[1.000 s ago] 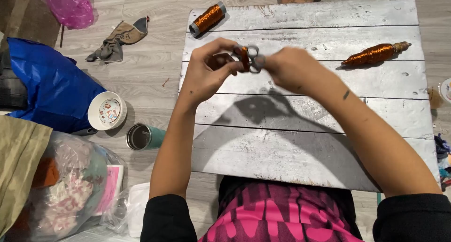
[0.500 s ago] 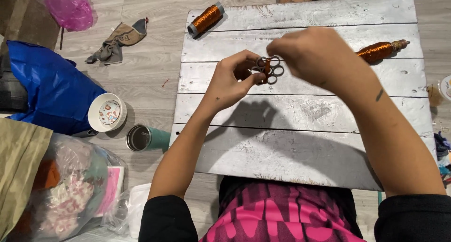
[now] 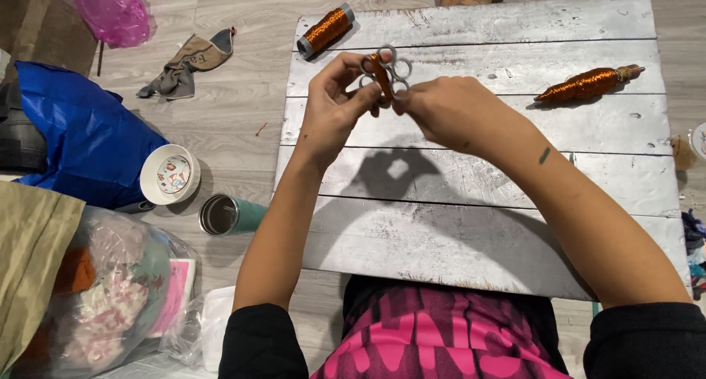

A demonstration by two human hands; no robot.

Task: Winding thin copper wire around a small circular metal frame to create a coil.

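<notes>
silver plank board [image 3: 471, 224] under left hand [image 3: 334, 110] and right hand [image 3: 448, 114], both pinched on half-hidden ring cluster [image 3: 384, 68]

Bright overhead light, sharp focus, soft shadows beneath hands [image 3: 390, 103].

I see both hands meeting above the board [image 3: 471, 180], a cluster of rings [image 3: 385, 68] between them. One spool [image 3: 326, 30] lies at the board's far left corner, another spool [image 3: 588, 84] toward its right. A cup [image 3: 226, 214] sits left of the board.
</notes>
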